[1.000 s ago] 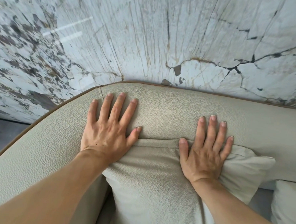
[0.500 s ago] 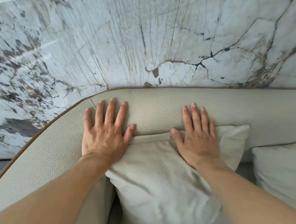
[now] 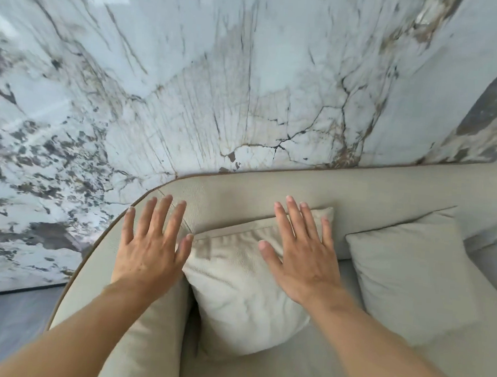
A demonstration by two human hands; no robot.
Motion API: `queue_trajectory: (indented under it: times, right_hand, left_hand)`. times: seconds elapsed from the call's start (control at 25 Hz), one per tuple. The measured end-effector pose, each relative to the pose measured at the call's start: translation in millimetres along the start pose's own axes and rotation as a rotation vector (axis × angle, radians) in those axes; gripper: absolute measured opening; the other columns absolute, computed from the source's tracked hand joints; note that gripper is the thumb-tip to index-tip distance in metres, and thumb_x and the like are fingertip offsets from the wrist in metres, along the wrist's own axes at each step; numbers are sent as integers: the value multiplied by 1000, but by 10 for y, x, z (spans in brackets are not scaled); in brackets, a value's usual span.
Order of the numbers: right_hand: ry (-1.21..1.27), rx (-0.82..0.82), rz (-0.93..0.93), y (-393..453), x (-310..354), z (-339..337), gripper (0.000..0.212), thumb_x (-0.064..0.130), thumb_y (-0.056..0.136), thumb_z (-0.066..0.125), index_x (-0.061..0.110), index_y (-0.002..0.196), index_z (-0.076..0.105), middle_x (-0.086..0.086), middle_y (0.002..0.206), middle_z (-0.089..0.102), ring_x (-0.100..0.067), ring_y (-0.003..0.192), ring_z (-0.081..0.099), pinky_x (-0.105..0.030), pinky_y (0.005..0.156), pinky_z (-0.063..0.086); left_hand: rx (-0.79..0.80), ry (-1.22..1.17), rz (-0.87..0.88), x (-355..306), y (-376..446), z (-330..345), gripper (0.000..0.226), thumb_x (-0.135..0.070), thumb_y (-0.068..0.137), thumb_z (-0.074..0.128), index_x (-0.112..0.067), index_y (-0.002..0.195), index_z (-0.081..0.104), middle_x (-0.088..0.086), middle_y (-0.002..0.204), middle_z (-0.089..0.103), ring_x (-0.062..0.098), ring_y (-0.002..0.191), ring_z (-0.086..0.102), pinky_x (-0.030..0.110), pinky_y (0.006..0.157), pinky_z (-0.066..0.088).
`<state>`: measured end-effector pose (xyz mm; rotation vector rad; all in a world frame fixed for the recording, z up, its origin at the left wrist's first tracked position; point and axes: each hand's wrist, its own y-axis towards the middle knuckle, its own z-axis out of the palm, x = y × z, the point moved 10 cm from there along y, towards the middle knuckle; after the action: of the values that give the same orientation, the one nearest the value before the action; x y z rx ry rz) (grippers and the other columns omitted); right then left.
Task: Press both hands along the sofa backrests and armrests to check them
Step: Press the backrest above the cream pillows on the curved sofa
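A beige leather sofa fills the lower half of the view, its backrest (image 3: 374, 185) running along the wall and curving at the left into the armrest (image 3: 94, 271). My left hand (image 3: 149, 246) lies flat, fingers spread, on the rounded corner where backrest meets armrest. My right hand (image 3: 301, 251) is open with fingers apart over the upper part of a cream cushion (image 3: 234, 290) that leans in the corner; its fingertips reach the cushion's top edge by the backrest. Neither hand holds anything.
A second cream cushion (image 3: 412, 273) leans against the backrest to the right. Behind the sofa rises a white marble wall (image 3: 219, 83) with dark veins. A strip of grey floor (image 3: 2, 324) shows at the lower left, beside the armrest.
The view has pulled back and swung right, showing more backrest and the second cushion. Both hands have slid down from the backrest top; the right hand now rests mostly on the corner cushion.
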<state>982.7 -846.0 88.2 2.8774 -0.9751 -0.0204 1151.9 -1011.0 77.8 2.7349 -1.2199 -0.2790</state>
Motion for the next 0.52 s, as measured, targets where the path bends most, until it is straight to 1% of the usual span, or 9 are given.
queue_trajectory:
  times: [0.08, 0.2, 0.28, 0.36, 0.44, 0.52]
  right_hand:
    - [9, -19, 0, -159, 53, -369, 70, 67, 85, -3, 34, 142, -28, 11, 154, -29, -10, 141, -28, -39, 110, -28]
    - [45, -79, 10, -390, 128, -998, 71, 66, 87, 3, 33, 144, -23, 10, 156, -23, -12, 144, -21, -41, 113, -22]
    - [56, -97, 10, -549, 157, -1316, 70, 66, 87, 2, 34, 143, -24, 9, 157, -22, -13, 145, -19, -40, 112, -24]
    - [38, -99, 2, -759, 188, -1645, 69, 67, 85, -4, 35, 141, -29, 9, 156, -25, -13, 145, -20, -39, 110, -26]
    - [33, -122, -1, -1001, 207, -1992, 68, 66, 85, -4, 35, 139, -31, 9, 156, -26, -13, 145, -19, -40, 110, -25]
    - [48, -156, 0, -1231, 218, -2334, 68, 63, 88, 3, 34, 140, -28, 8, 158, -21, -13, 146, -15, -41, 111, -21]
  left_hand:
    - [-13, 68, 37, 85, -221, -391, 65, -50, 93, 21, -18, 149, 28, 10, 155, 34, 29, 145, 21, 51, 118, 7]
    - [-5, 134, 33, 229, -486, -996, 68, -53, 92, 19, -17, 148, 31, 11, 153, 37, 30, 144, 24, 52, 118, 10]
    - [-3, 147, 22, 247, -610, -1355, 68, -54, 93, 17, -17, 148, 32, 11, 152, 38, 31, 143, 27, 54, 117, 14]
    - [-16, 156, 26, 207, -780, -1756, 70, -56, 94, 11, -17, 148, 33, 11, 151, 40, 32, 142, 30, 54, 116, 16]
    - [-34, 163, 14, 142, -996, -2144, 72, -57, 93, 5, -18, 149, 28, 10, 154, 36, 31, 144, 27, 53, 117, 13]
    - [-50, 166, -7, 72, -1226, -2452, 71, -59, 91, 3, -23, 152, 12, 7, 159, 24, 28, 148, 14, 50, 120, 4]
